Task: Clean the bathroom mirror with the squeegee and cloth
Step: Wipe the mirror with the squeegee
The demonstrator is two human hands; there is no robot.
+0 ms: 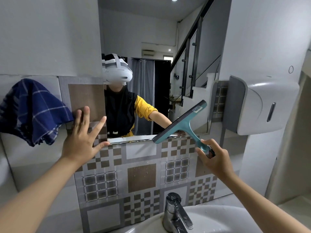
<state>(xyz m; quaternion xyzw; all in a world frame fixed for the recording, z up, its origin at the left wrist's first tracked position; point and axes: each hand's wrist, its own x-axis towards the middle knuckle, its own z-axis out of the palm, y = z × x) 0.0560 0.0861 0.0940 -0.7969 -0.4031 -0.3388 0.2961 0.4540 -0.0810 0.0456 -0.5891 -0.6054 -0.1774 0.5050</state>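
Head view. The mirror [151, 39] is mounted on the wall above a band of patterned tiles [141, 167]. Its lower edge runs just above the tile band, and its left edge meets a brown tile panel.

The right hand [214, 158] grips the handle of the teal squeegee [182, 122], fingers curled round the lower end of the handle. The squeegee is tilted: its blade runs diagonally from lower left to upper right. The lower left end of the blade lies at the bottom edge of the mirror; the upper right end lies over the glass near the right side of the mirror. Whether the blade edge presses on the glass cannot be told.

The left hand [83, 140] is spread flat, fingers straight and apart, and holds nothing. It lies against the tiled wall at the lower left corner of the mirror, with the thumb tip at the corner and the index fingertip at the left edge of the glass.

The blue checked cloth [32, 111] hangs on the wall to the left of the left hand. Its right corner lies just beside the little finger; whether they touch cannot be told.

A grey and white dispenser [262, 105] is fixed to the wall to the right of the mirror. A chrome faucet [175, 214] stands at the bottom centre, at the rear rim of a white basin [218, 219]. The mirror reflects the person wearing a white headset, a black garment and a yellow sleeve, with a staircase behind.
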